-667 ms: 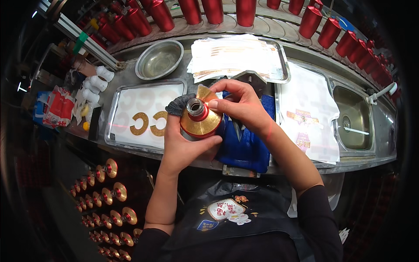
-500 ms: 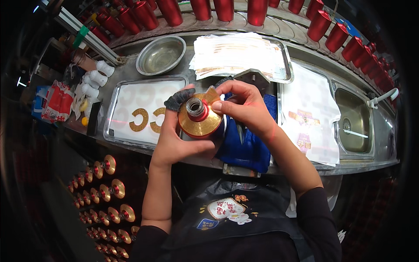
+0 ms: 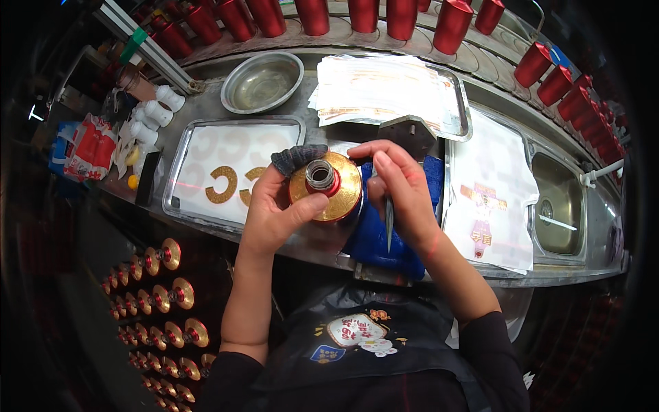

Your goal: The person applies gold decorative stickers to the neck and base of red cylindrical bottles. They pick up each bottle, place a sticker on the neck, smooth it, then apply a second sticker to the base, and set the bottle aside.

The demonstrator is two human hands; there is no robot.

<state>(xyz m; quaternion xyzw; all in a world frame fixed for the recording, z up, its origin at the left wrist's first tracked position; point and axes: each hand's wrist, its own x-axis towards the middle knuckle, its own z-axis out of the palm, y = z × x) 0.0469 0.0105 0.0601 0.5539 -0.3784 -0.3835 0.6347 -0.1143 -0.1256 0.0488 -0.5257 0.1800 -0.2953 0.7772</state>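
Observation:
My left hand [image 3: 278, 209] is closed round the shoulder of a red bottle [image 3: 328, 176] with an uncapped, threaded neck. A gold ring-shaped label [image 3: 347, 189] covers the shoulder, and my left thumb presses on it beside the neck. Dark knitted fabric wraps one left finger. Just to the right of the bottle, my right hand [image 3: 405, 189] has its fingers curled round a slim, pointed grey metal tool [image 3: 389, 226], its tip directed toward me. Under that hand lies a blue cloth [image 3: 384, 250].
A tray [image 3: 180, 161] at left bears gold C-shaped labels. Behind are a metal bowl [image 3: 262, 84] and a tray of stacked paper sheets [image 3: 384, 89]. More label sheets [image 3: 487, 206] lie beside a sink [image 3: 559, 202]. Red bottles [image 3: 314, 17] line a conveyor; gold-topped bottles [image 3: 182, 292] stand lower left.
My right hand has released the label's lifted end, which now lies against the bottle's shoulder. It now holds the pointed tool. My left thumb has moved onto the label.

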